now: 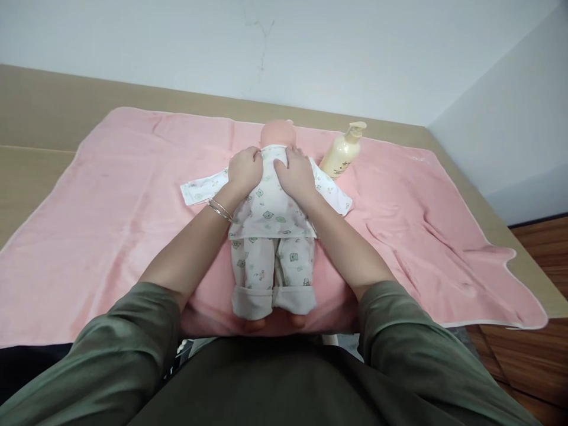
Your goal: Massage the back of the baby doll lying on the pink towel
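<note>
A baby doll [270, 204] lies lengthwise in front of me, in a white top and trousers printed with small green figures. Its bald head [277, 134] points away from me, and no face shows. My left hand [246, 168] is closed over the doll's left-side shoulder, the fingers curled and partly hidden. On the other shoulder, my right hand [298, 173] is bent round the cloth, its thumb resting on the upper body. Both sleeves spread outward flat. The trouser cuffs are turned up, with the feet just showing below.
Under the doll a pink blanket [133, 195] covers most of the wooden table [39, 100], with wrinkles on the right. A cream pump bottle [341, 155] leans near the doll's right-hand sleeve. A white wall [177, 47] rises behind the table.
</note>
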`<state>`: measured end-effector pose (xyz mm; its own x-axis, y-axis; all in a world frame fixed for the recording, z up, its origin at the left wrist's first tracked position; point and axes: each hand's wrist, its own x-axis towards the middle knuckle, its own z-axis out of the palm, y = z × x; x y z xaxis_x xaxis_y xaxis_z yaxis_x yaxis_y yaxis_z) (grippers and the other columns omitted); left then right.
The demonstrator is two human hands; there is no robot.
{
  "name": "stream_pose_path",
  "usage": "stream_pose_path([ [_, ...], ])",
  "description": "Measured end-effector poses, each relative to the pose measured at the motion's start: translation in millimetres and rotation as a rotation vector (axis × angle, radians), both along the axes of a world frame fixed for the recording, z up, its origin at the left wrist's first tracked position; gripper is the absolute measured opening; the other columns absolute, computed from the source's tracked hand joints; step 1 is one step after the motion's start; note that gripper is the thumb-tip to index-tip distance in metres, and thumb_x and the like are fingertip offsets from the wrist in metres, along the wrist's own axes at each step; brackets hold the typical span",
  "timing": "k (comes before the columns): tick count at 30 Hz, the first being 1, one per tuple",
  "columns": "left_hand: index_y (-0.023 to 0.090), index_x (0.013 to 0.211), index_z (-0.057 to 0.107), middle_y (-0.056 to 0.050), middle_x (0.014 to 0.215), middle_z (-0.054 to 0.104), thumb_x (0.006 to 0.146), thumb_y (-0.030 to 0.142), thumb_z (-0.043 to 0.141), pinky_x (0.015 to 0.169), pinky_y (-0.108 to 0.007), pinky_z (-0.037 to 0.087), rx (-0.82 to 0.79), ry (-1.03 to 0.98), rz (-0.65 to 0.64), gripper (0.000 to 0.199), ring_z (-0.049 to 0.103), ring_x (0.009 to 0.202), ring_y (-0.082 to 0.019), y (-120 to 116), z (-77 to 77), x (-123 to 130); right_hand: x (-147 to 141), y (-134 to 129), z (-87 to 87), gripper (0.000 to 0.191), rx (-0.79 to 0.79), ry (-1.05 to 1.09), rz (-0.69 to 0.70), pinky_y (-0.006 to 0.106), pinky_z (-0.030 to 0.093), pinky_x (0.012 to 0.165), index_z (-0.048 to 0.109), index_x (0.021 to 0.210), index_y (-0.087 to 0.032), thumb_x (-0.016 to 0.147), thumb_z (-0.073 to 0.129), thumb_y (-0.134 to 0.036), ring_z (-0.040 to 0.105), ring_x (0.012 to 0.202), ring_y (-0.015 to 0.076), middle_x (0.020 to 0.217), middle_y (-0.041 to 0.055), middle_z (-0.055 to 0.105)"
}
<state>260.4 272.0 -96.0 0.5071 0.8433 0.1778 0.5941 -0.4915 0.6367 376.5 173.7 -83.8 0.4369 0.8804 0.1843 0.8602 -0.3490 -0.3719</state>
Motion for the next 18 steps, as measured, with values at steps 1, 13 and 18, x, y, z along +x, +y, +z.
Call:
stream_pose_path([
  [1, 0.023, 0.126, 0.076, -0.013, 0.136, 0.078, 0.104, 0.028, 0.034, 0.115, -0.046, 0.051, -0.003, -0.002, 0.002, 0.048, 0.067, 0.131, -0.032, 0, -0.3, 0, -4, -1, -0.7, 0.066, -0.006, 0.000, -0.051, 0.064, 0.025, 0.138, 0.043, 0.166, -0.002, 0.109, 0.036, -0.035, 0.034, 0.167, 0.0384, 0.175, 0.0237, 0.040],
  [13, 0.011, 0.149, 0.060, -0.024, 0.160, 0.061, 0.109, 0.033, 0.029, 0.131, -0.058, 0.037, 0.038, 0.301, -0.170, 0.054, 0.055, 0.152, -0.037, -6, 19.5, -7, 4, -3, 10.0, 0.059, -0.009, 0.053, 0.168, 0.058, 0.021, 0.141, 0.055, 0.162, -0.016, 0.107, 0.039, -0.031, 0.031, 0.170, 0.0306, 0.180, 0.0120, 0.036],
  [18, 0.008, 0.160, 0.048, -0.024, 0.174, 0.044, 0.109, 0.037, 0.037, 0.137, -0.052, 0.030, 0.029, 0.316, -0.236, 0.060, 0.037, 0.166, -0.035, -11, 19.8, -4, 19, 4, -0.8, 0.070, -0.010, 0.057, -0.016, 0.063, 0.028, 0.136, 0.047, 0.162, 0.000, 0.107, 0.042, -0.042, 0.038, 0.164, 0.0406, 0.172, 0.0260, 0.043],
])
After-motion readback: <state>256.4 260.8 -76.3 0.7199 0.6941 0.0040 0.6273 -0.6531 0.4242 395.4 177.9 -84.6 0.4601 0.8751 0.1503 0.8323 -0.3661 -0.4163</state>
